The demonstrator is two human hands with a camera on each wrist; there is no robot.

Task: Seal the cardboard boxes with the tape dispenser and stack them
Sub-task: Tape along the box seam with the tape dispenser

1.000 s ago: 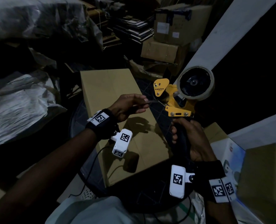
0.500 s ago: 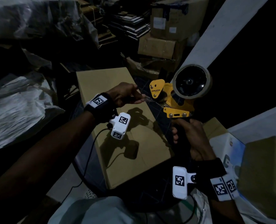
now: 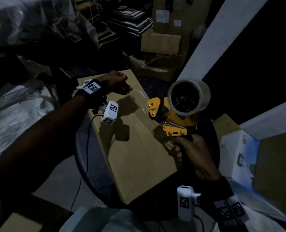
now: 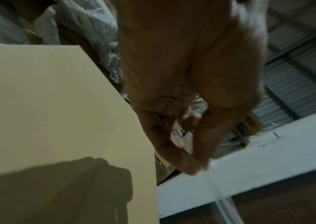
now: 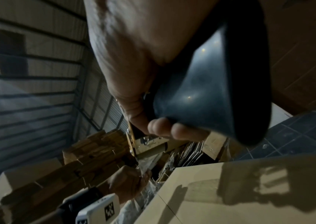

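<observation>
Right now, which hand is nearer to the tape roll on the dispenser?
Right. The right hand grips the dispenser's handle, directly below the tape roll. The left hand is farther away, over the far end of the cardboard box, pinching the pulled-out tape end.

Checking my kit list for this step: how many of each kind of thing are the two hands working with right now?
tape dispenser, gripped by the right hand: 1
tape roll, its end pinched by the left hand: 1
cardboard box beneath them: 1
Total: 3
</observation>
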